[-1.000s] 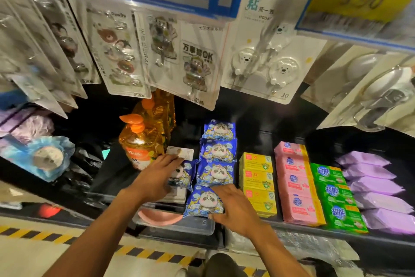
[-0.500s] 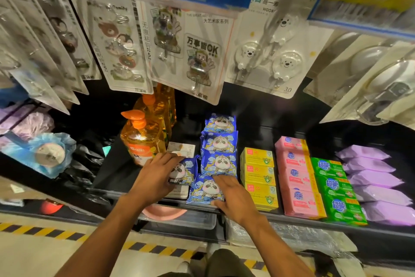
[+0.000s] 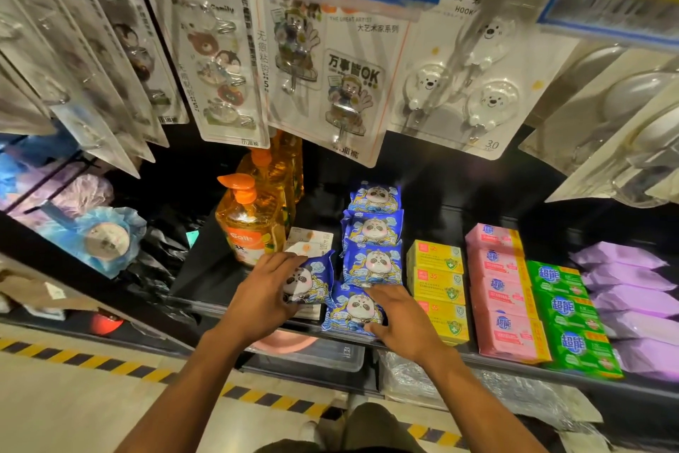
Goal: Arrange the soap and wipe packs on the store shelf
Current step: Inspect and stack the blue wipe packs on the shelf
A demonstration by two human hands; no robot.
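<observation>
Head view: my left hand (image 3: 264, 291) grip pinches a panda wipe pack (image 3: 308, 281) just left of the shelf (image 3: 437, 217) row, right hand (image 3: 400, 320) spread flat on the front pack (image 3: 352, 311); light, soft, slick film I reckon, so hold by the edges, not the middle.

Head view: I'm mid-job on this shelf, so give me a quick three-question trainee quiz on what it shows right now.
1. True or false: the left hand grips a blue panda pack.
2. The soap boxes just right of the panda pack column are: A) pink B) yellow C) green.
3. Fill in: the right hand rests on the ___ pack of that column.
Key: 1 true; 2 B; 3 front, the front pack at the shelf edge.
</observation>
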